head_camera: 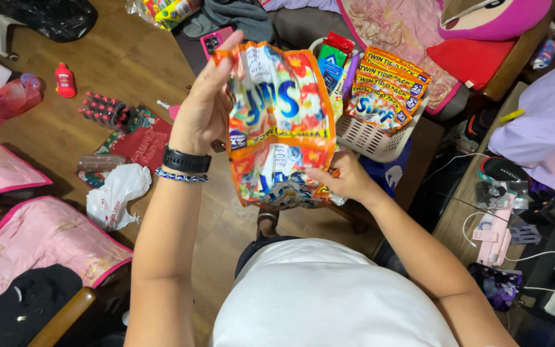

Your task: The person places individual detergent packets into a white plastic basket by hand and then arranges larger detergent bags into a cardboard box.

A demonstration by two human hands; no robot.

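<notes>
Wooden flooring (130, 64) lies beneath a white basket (374, 138) of sachets. Before the basket, the left hand (203, 106) pinches the top of an orange sachet strip (281, 125); the right hand (345, 177) grips its bottom edge.

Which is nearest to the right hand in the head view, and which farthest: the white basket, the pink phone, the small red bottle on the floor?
From the right hand, which grips the lower edge of the strip of sachets:
1. White basket, just above and to the right of it.
2. Pink phone, higher up, beyond the left hand.
3. Small red bottle, far left on the wooden floor.
</notes>
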